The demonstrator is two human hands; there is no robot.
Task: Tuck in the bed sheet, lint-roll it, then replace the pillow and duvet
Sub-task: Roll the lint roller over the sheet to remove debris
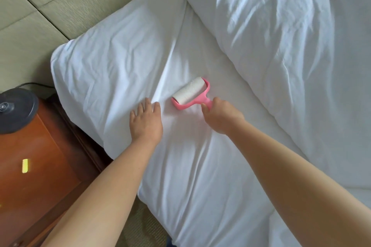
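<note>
No readable text, label, brand, number or sign appears on anything here.

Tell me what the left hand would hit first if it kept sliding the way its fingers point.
Probably just more sheet: the left hand points toward the bed's top corner, and no object shows in that line.

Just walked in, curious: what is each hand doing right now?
Left hand: open, fingers flat on the bed sheet.
Right hand: closed in a grip on the pink lint roller handle.
</note>
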